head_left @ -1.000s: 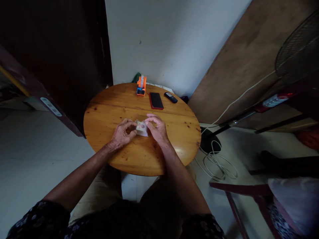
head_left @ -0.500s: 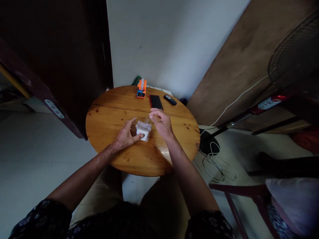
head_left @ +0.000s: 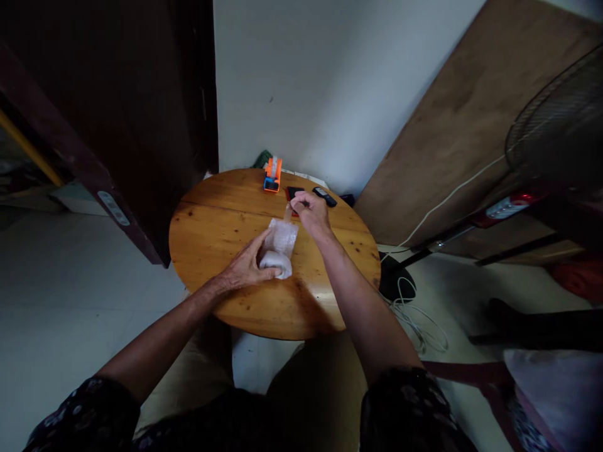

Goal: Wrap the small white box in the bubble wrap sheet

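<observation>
A small bundle in bubble wrap (head_left: 282, 237) rests on the round wooden table (head_left: 211, 216), its far end unrolled into a flap. My left hand (head_left: 249, 260) grips the bundle from its left side, thumb along the near end. My right hand (head_left: 311, 210) is above and beyond it, fingers pinched on a strip of clear tape (head_left: 288, 212). The strip runs down to the far edge of the wrap. What lies inside the wrap is hidden now.
An orange tape dispenser (head_left: 272, 174) stands at the table's far edge. A dark red-edged flat object (head_left: 294, 191) lies partly behind my right hand, beside a black remote-like handset (head_left: 325, 196). A standing fan (head_left: 556, 125) and a coiled white cable (head_left: 414, 320) are at the right.
My right hand has lifted away with the tape strip, and the wrap has opened out from the white box-like item. My left hand has stayed on the bundle.
</observation>
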A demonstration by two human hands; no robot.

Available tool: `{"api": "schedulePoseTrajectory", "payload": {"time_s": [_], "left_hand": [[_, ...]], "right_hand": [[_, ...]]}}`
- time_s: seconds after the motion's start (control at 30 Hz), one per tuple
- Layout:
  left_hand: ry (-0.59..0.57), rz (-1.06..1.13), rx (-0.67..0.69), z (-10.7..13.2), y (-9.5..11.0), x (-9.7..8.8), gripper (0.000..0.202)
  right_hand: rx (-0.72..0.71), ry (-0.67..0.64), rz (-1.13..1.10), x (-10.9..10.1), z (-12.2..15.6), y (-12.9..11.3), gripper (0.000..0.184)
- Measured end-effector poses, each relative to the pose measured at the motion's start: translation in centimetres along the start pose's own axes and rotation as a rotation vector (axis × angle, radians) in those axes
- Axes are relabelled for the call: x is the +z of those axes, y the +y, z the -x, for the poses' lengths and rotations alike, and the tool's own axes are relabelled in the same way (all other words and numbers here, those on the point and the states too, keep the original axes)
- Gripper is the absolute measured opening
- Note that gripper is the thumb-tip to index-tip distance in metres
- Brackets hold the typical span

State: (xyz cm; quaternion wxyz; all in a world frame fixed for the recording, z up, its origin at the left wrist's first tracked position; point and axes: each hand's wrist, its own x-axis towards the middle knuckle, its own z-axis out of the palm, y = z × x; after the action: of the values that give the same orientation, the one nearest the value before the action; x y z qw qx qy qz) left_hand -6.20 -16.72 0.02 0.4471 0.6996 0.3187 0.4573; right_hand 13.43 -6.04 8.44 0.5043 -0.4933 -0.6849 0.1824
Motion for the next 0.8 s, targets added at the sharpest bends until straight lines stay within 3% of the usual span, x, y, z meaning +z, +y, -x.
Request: {"api": "schedulePoseTrajectory", "payload": {"time_s": [0.13,0.23,0.37,0.53,0.63,0.7,0.8], "left_hand": [[-0.062,-0.084,-0.052,0.1,1.6,-0.7,0.073],[-0.055,-0.061,-0.116,0.0,2.2,-0.9,0.061],[0.020,0.076,-0.204,-0.3,1.4,-0.7,0.062],[-0.011,0.261,-0.245,-0.7,0.6,-0.7,0.069],[0.022,0.303,-0.241,-0.7,0.4,-0.8,0.071],[0.081,0.313,-0.242,-0.7,0.2,-0.9,0.070],[0.203,0.307,-0.218,-0.8,-0.3,-1.2,0.065]], "right_hand": [[0.067,0.002,0.001,0.4,-1.8,1.2,0.013],[0.106,-0.005,0.016,0.0,-1.4,1.6,0.015],[0.102,0.077,0.025,-1.5,2.3,0.2,0.025],[0.163,-0.199,0.328,-1.5,8.1,-3.6,0.033],[0.179,-0.254,0.489,-0.2,9.2,-4.5,0.029],[0.202,-0.212,0.465,0.1,8.9,-3.7,0.011],[0.340,-0.084,0.173,-0.5,8.4,-1.3,0.017]]}}
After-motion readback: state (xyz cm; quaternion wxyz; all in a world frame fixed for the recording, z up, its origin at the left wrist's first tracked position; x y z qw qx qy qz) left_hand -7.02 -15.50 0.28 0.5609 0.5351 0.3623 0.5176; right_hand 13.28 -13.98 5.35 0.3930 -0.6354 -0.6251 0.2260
